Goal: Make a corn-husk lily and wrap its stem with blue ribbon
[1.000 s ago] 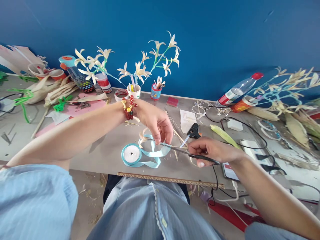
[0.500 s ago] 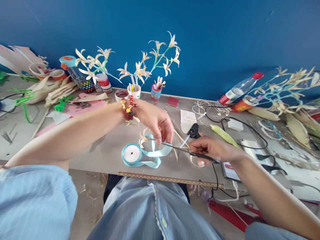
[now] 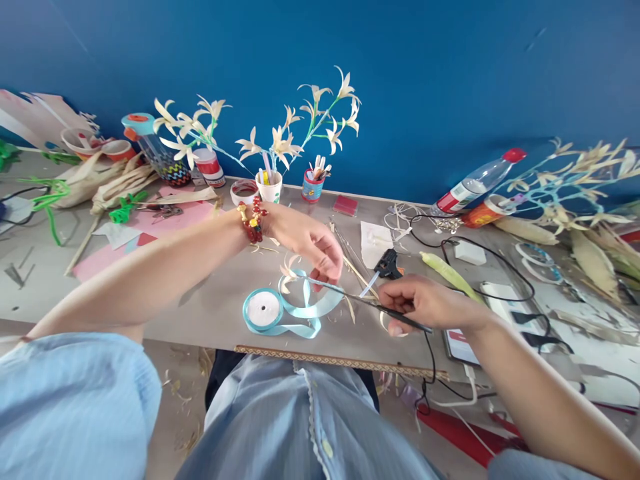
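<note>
My left hand, with a red bead bracelet on the wrist, pinches a strand of light blue ribbon above the table. The ribbon runs from a white-cored spool lying flat near the table's front edge. My right hand is closed on black-handled scissors, whose blades point left and reach the ribbon just under my left fingers. A small straw flower lies beside the ribbon loop.
A black glue gun and a corn cob lie just beyond my right hand. Cables, a power strip and a phone sit at the right. Cups with straw flowers, a bottle and husks line the blue wall.
My left hand has lifted and drawn back slightly with the ribbon. The scissors have pushed a little further left along the strand. The camera has tilted a bit.
</note>
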